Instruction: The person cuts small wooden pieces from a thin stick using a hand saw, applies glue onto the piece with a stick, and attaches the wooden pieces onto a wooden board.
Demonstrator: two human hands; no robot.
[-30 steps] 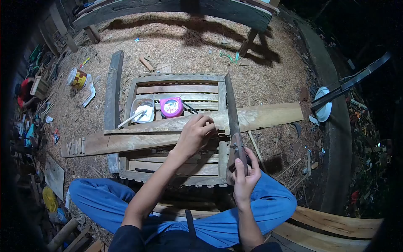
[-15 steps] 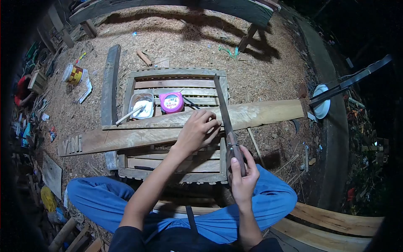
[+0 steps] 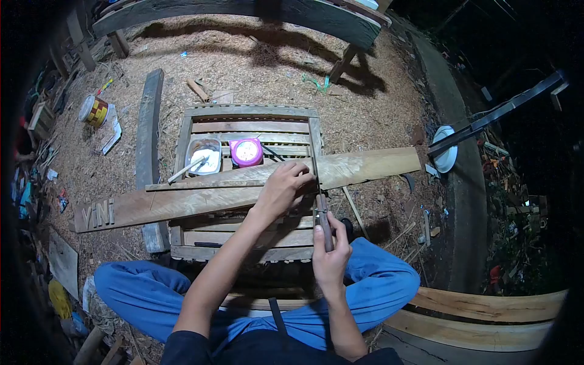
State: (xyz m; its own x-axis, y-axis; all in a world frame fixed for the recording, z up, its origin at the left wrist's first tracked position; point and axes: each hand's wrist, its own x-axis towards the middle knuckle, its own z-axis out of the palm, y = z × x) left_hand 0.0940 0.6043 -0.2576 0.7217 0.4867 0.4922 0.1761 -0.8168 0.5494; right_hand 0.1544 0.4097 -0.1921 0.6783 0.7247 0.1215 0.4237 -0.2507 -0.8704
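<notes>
Plank (image 3: 371, 166), pale tan, with whitish patches across its surface.

A long, dark wooden bench (image 3: 237, 18) stands at the far side of the ground strewn with pale brown wood shavings (image 3: 243, 70), a thin green strip (image 3: 314, 82) lying near its right leg. On the left, a round yellow-and-red tub with a white rim (image 3: 95, 113) sits just beside a flat white sheet (image 3: 112, 135). Over on the right, a long black bar (image 3: 499, 111) crosses a round white disc (image 3: 447, 159), while two light brown, grained wooden planks (image 3: 486, 305) lie side by side below.
</notes>
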